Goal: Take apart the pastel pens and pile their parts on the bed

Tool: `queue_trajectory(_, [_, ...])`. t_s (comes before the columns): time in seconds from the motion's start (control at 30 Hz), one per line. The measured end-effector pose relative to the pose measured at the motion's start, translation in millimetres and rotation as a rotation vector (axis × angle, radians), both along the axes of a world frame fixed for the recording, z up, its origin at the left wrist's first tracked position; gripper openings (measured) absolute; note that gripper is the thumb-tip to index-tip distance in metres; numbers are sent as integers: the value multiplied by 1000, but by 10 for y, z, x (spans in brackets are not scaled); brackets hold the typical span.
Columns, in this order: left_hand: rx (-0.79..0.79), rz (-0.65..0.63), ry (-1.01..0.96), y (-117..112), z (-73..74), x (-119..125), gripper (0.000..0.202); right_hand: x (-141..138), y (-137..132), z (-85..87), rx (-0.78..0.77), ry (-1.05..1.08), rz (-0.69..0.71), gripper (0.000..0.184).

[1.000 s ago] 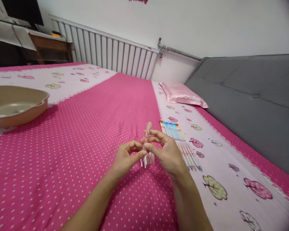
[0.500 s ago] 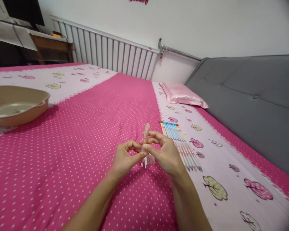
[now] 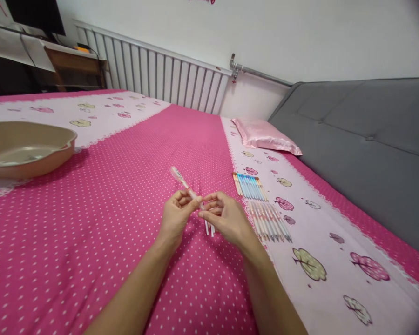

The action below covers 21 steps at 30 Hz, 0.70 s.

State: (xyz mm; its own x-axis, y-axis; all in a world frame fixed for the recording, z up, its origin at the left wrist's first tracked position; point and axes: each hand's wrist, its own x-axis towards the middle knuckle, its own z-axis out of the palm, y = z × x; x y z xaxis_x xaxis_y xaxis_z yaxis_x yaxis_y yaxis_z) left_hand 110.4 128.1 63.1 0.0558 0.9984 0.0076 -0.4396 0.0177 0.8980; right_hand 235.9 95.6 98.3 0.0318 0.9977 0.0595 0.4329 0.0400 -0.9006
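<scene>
A slim, pale pink, see-through pen (image 3: 182, 179) is held above the bed, tilted with its upper end to the left. My left hand (image 3: 174, 215) is closed around it, pinching its lower part between thumb and fingers. The fingers and thumb of my right hand (image 3: 226, 217) close on the pen's lower end, whose tip they hide. Under my hands, a few thin white sticks (image 3: 209, 228) show on the bedding, partly covered by my right hand. To the right lie a row of blue and peach pens (image 3: 250, 187) and a nearer row of pale pens (image 3: 269, 222).
A beige basin (image 3: 38, 163) with something light inside sits on the bed at the left. A pink pillow (image 3: 265, 136) lies by the grey headboard (image 3: 356, 125). Behind the bed are a white radiator (image 3: 153, 70) and a desk (image 3: 77, 65) with a monitor (image 3: 37, 16).
The pen has swung from nearly upright to leaning left, with its upper end moved leftward. My left hand has come up along it, while my right hand has shifted slightly left.
</scene>
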Motion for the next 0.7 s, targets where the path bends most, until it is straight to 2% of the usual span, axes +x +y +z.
queue_trajectory(0.2, [95,30,121,85,-75,-1,36,-103,51,-165,128,-7,-119,11])
queue_trajectory(0.37, [271,200,585,75,-247,-125,39,-70,-19,-408,231,55,-331,15])
queue_trajectory(0.47, [369,288,847,-118,-392,-332,38,1,-205,-543,245,74,-454,20])
queue_trajectory(0.53, [409,289,999,-309,-463,-519,37,87,-372,-614,246,4,-543,20])
queue_trajectory(0.7, [582,293,1352,-716,-497,-1121,33,383,-722,-752,211,-88,-768,21])
